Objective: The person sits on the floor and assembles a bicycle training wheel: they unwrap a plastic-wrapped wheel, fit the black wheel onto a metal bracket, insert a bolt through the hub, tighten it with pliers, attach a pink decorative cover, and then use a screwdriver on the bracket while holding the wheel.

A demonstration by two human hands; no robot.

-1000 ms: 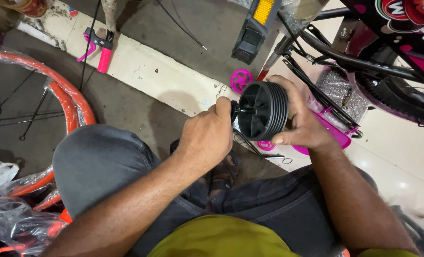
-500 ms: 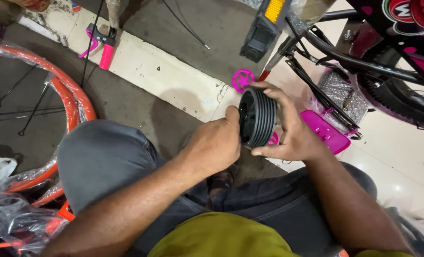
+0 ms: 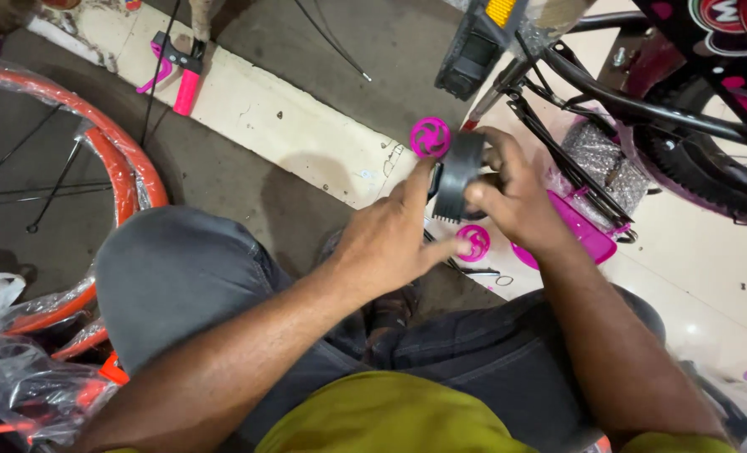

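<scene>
A small black ribbed wheel is held edge-on above the floor between my two hands. My right hand grips it from the right, with fingers curled over its rim. My left hand presses its thumb on the wheel's left face, its other fingers stretched out below. A round pink cap lies on the floor just beyond the wheel. A second pink cap lies by my left fingertips. My knees in dark trousers fill the lower part of the view.
A child's bicycle with a black frame and pink parts stands at the right, its black pedal near the wheel. A pink plastic part lies under it. Orange-rimmed wheels in plastic wrap lie at the left. A pink handle lies at the back.
The black wheel has been turned from showing its face to edge-on and lifted slightly away from me. My left hand has opened its fingers, keeping the thumb on the wheel.
</scene>
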